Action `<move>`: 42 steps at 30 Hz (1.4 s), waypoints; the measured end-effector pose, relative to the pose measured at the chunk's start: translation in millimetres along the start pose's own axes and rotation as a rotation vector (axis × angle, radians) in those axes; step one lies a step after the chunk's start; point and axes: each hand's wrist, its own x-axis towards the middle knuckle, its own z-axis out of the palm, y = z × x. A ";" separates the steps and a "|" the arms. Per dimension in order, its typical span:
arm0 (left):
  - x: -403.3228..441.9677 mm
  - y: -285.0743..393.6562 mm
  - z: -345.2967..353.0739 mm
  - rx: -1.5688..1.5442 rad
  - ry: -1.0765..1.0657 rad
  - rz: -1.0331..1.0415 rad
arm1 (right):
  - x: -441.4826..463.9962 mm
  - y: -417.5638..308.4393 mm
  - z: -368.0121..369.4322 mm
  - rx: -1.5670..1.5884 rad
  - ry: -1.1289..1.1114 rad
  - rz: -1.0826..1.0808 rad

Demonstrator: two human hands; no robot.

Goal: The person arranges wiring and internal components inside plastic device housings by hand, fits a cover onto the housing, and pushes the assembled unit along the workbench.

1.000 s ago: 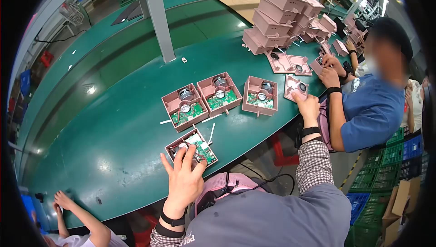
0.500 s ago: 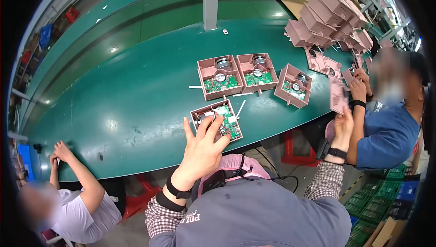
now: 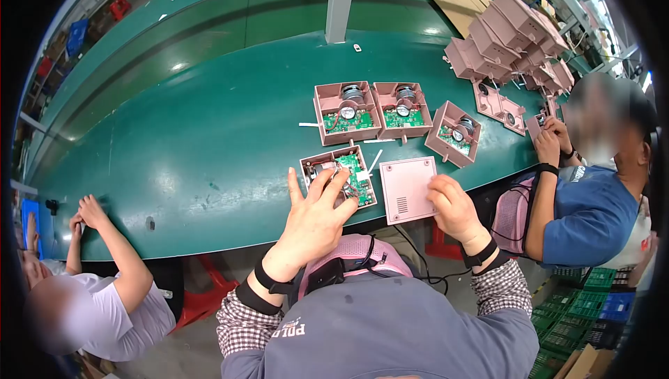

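Observation:
Close to the table's near edge is a pink box housing [image 3: 371, 201] with its inside exposed, showing a green circuit board [image 3: 354, 163], wires and a dark part. My left hand [image 3: 310, 222] lies over this housing with fingers spread and the fingertips on the parts inside; what they touch is partly hidden. My right hand [image 3: 456, 211] pinches the right edge of a flat pink cover [image 3: 406, 185], which has a slotted grille and corner holes. The cover is held just right of the housing, overlapping the table edge.
Behind stand two pink housings [image 3: 346, 135] [image 3: 403, 131] side by side and another housing [image 3: 453, 154], with speakers and boards inside. Stacked housings [image 3: 488, 48] fill the back right. Co-workers sit at left [image 3: 125, 302] and right [image 3: 585, 205]. A grey post [image 3: 341, 2] rises behind.
My right hand has brought the pink cover leftward from beside the right co-worker to near the housing, turning its grille face up. My left hand stays over the housing.

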 end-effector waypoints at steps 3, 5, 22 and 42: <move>-1.0 0.5 0.2 -0.009 0.003 -0.003 | 13.6 -11.7 -16.4 0.009 -0.172 0.023; -1.0 1.9 -0.7 -0.007 0.005 -0.013 | 32.6 -21.2 -39.7 0.062 -0.336 0.065; 0.1 1.0 -0.4 -0.012 0.018 -0.016 | 76.8 -11.1 -23.2 -0.135 -0.442 -0.078; 0.2 1.6 -4.5 -0.055 -0.071 -0.027 | 113.6 -39.1 -9.2 0.470 -0.225 0.021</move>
